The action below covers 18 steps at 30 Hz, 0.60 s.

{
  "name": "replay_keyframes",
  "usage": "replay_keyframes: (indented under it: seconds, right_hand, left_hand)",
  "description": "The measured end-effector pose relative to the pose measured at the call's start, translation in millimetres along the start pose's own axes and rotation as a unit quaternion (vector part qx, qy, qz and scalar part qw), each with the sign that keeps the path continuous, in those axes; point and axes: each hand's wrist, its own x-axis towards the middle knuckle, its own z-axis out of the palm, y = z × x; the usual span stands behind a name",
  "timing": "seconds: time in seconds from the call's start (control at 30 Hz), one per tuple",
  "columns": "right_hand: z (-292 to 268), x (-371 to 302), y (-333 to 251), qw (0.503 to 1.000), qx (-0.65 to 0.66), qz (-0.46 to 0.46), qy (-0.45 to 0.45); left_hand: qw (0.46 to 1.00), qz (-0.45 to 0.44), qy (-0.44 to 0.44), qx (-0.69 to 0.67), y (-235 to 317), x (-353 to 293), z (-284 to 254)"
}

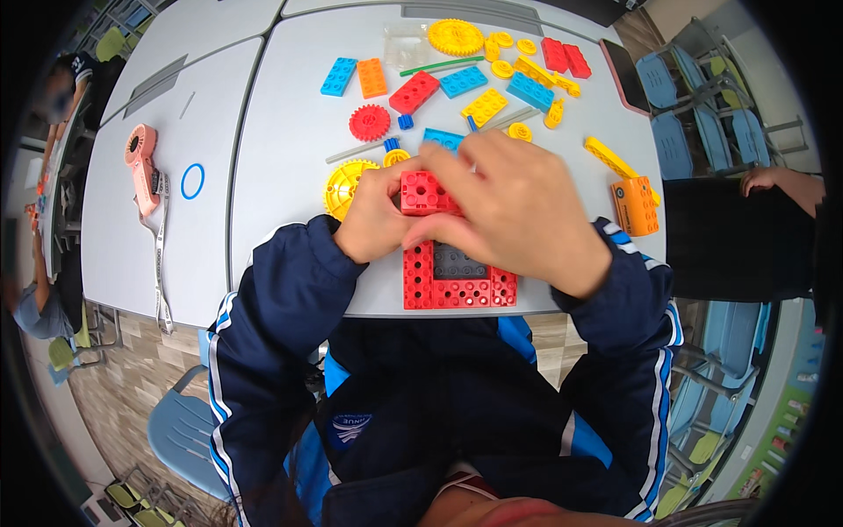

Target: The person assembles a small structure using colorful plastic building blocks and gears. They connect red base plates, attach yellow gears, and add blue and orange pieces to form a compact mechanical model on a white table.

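A red building block with round holes (421,191) is gripped by my left hand (373,215), its thumb and fingers closed around the block's left side. Bent over the same block from the right is my right hand (522,202), thumb below and fingers above, pressing on it. The fingers hide much of the block's right part. Just below both hands, at the table's near edge, lies a rectangular frame of red holed beams (461,294) around a dark grey studded piece (457,262). A large yellow gear wheel (342,186) lies beside my left hand.
Beyond my hands lie several loose bricks, including a red brick (413,92), plus a red gear (370,122) and a yellow gear (456,37). An orange block (635,206) and a phone (624,77) are at right. A pink handheld fan (142,167) lies left. Other people sit nearby.
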Motion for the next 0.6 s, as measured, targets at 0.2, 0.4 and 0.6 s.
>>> replay_keyframes:
  seconds: [0.2, 0.4, 0.6]
  right_hand:
    - [32, 0, 6, 0.998, -0.033, -0.061, -0.009]
    - [38, -1, 7, 0.996, -0.039, -0.063, -0.053]
    - [38, 1, 5, 0.999, -0.012, -0.041, -0.032]
  left_hand:
    - [0.997, 0.024, -0.028, 0.073, -3, 3, -8]
    - [0.997, 0.019, -0.007, 0.069, -3, 1, -6]
    - [0.997, 0.024, -0.023, 0.065, -7, 4, -12]
